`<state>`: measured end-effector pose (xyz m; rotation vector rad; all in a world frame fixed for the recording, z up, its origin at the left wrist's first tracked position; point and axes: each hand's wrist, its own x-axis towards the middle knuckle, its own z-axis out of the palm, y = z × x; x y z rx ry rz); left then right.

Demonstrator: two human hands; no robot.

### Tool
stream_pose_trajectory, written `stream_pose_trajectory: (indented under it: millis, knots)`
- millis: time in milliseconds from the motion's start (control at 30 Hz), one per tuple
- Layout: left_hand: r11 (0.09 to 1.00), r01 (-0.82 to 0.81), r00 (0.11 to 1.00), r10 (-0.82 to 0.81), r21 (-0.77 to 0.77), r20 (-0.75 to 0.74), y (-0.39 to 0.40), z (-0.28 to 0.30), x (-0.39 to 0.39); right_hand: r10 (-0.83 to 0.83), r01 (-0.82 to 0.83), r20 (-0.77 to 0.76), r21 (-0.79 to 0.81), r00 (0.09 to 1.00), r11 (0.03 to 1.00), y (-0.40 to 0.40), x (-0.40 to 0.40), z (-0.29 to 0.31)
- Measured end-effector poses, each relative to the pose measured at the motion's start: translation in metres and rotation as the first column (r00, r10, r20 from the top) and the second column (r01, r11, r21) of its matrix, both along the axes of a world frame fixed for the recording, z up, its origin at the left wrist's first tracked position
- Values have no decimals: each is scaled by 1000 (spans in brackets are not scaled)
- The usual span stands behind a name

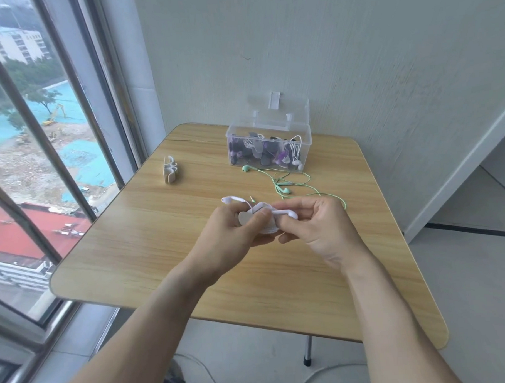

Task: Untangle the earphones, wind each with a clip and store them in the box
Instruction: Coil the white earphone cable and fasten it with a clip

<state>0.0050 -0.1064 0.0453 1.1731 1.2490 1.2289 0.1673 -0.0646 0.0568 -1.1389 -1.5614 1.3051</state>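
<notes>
Both my hands are up over the middle of the wooden table [161,253], working 1 set of white earphones [287,214]. My L hand [232,229] grips the wound bundle w/ a pale clip [245,217] on it, thumb curled over the clip's flat face. My R hand [316,223] pinches the same bundle from the other side, fingertips curled in at the cord, 1 earbud poking out btwn my fingers. The other white bud [230,199] sticks out past my L knuckles, w/ the plug tip just beside it.

Green earphones [285,184] lie loose on the table, well apart from my hands, 1 bud near the front of the box. The clear box [269,150] sits at the far edge by the wall, lid up, holding wound sets in white, grey and purple. A spare clip [169,170] stands to the L of the box, near the window [41,142].
</notes>
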Motion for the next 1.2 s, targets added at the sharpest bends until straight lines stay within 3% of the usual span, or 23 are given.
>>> stream_pose_trajectory:
  millis: [267,533,667,833,967,1200]
  knots:
    - [994,-16,991,31,-111,132,4,0,-2,29,-32,50,54,998,998,0,-5,-2]
    - [995,-78,988,86,-67,125,5,0,-2,2,2,-143,26,990,1000,-3,-13,-5]
    - [999,-30,995,31,-13,95,2,3,-6,-19,-3,-271,-83,962,997,-4,-13,0]
    - [1000,-30,998,30,7,51,-1,6,-10,-4,-84,-316,-263,949,961,-3,-18,-1]
    - [999,-45,999,45,8,14,-1,3,-9,18,-58,-225,-172,974,983,-3,-15,0]
    - [1000,-27,993,27,-6,116,1,3,-7,37,-34,-110,33,993,999,-3,-11,8]
